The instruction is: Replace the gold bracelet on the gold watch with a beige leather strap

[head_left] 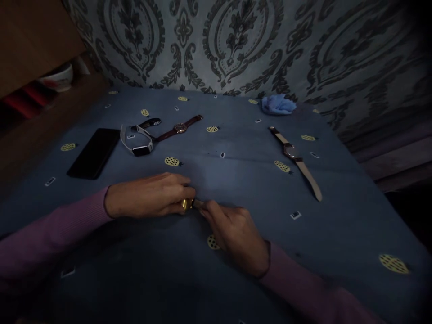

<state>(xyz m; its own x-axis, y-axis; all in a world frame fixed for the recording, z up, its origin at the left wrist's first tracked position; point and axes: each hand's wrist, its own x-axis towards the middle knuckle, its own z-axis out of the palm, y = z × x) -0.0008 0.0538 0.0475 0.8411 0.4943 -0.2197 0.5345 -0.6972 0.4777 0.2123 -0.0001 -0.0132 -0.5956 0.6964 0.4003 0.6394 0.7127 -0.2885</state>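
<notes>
Near the middle of the blue table, my left hand (162, 194) is closed round a gold watch (186, 204), with its case showing between the fingertips. A strap (198, 204) runs from the case to the right, and my right hand (232, 229) pinches it. Behind my left hand lie a light-strapped smartwatch (141, 150), a brown-strapped watch (180, 128) and a dark-strapped watch (148, 123). Another watch (290, 151), with a pale strap underside showing, lies stretched out to the right.
A black phone (94, 154) lies at the left of the patterned tablecloth (243, 180). A crumpled blue cloth (278, 104) sits at the back right, by the patterned wall covering. A bowl (59, 78) stands on a wooden shelf at the far left.
</notes>
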